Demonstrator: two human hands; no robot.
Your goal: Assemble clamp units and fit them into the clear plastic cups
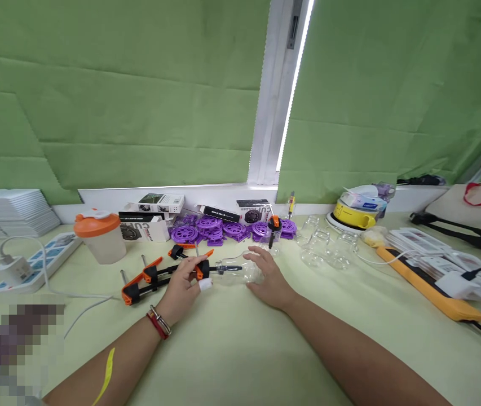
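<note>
Three orange-and-black bottle tops (151, 272) lie left of centre, crowding your left hand (186, 285), which is closed around a fourth, the held top (202, 270). Your right hand (269, 281), fingers curved, cups the base end of a clear bottle (246, 273) lying on its side at the middle of the frame, mouth toward your left hand. Just beyond it, purple spoked wheels (210, 224) block the centre of the table, backed by printed cartons (149, 229). A white power strip (43, 260) and its cable fill the left side; an orange power strip (430, 283) slants across the right, beside flat white packs (424, 243). As for containers, your bottle has a dark stem (235, 268) inside it. Past your right fingers stands a capped bottle (274, 226) with an orange-and-black top, and right of centre you have see-through glass bottles (314, 248) grouped together. The orange-lidded shaker cup (104, 242), left, is too cloudy to read. A tissue pack (362, 200) sits over the yellow pot (353, 215) at upper right.
</note>
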